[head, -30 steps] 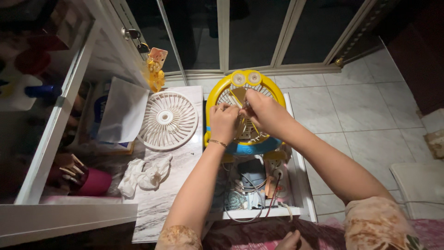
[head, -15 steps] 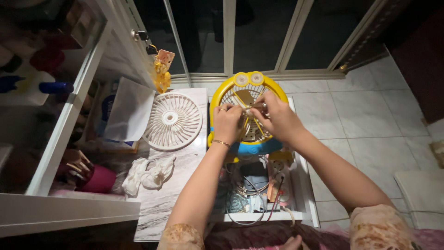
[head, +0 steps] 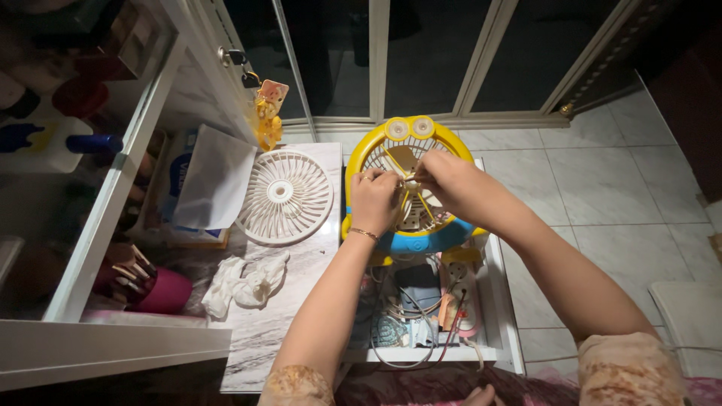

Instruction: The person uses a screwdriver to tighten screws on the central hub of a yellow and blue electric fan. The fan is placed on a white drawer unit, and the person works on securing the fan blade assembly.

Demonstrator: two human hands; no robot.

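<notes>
A small yellow and blue fan [head: 376,147] with two round white eyes on its top rim stands in a white drawer [head: 502,301]. Its front grille is off and its pale blades [head: 404,159] show inside. My left hand [head: 374,198] and my right hand [head: 445,183] both rest on the fan's middle, fingertips pinched together on the blade hub. What sits between the fingertips is hidden. A thin bracelet circles my left wrist.
A white round fan grille [head: 283,196] lies on the marble-patterned top [head: 271,331] to the left. A crumpled white cloth [head: 244,283] lies below it. Cables and a power strip [head: 459,289] fill the drawer. A pink cup [head: 158,292] stands in the open cabinet; glass doors stand behind.
Both hands have stayed on the fan's hub, with the right hand shifting slightly up and right. The view has drifted a little, so the fan sits further right in the frame.
</notes>
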